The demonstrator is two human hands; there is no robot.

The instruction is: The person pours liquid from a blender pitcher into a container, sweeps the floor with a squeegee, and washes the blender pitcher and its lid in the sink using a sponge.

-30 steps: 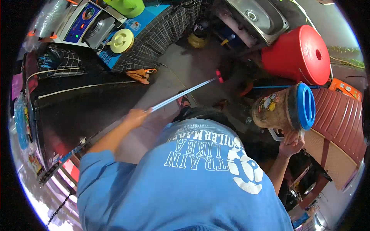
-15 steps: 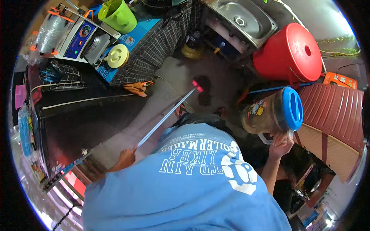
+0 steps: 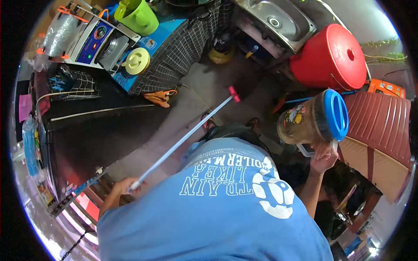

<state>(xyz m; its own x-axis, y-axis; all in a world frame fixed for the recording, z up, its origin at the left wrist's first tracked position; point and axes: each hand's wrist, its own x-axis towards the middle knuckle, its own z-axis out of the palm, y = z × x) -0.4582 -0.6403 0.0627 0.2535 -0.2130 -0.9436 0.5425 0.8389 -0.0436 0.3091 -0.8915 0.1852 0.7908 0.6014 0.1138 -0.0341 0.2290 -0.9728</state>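
My left hand [image 3: 124,187] is closed around the end of a long mop [image 3: 183,138] with a pale blue stick. The stick slants away from me across the floor to a pink mop head connector [image 3: 234,94]; the dark patch beyond the connector is too dim to make out. At the right, my right hand [image 3: 323,157] grips the handle of a large see-through jug [image 3: 302,121] with a blue lid. The jug is tilted sideways, its lid toward the right, with cartoon prints on its side. What is inside cannot be made out.
A red lidded bucket [image 3: 326,56] stands beside a steel sink [image 3: 283,26]. To the left is a counter [image 3: 167,32] with a green pitcher [image 3: 138,19], a yellow lid [image 3: 136,61] and a cup-sealing machine [image 3: 91,45]. An orange cloth [image 3: 159,98] hangs near a dark surface [image 3: 104,130].
My left hand has drawn back toward me and left, to the stick's end. The pink mop head connector has shifted slightly right and away. The jug sits a little further right.
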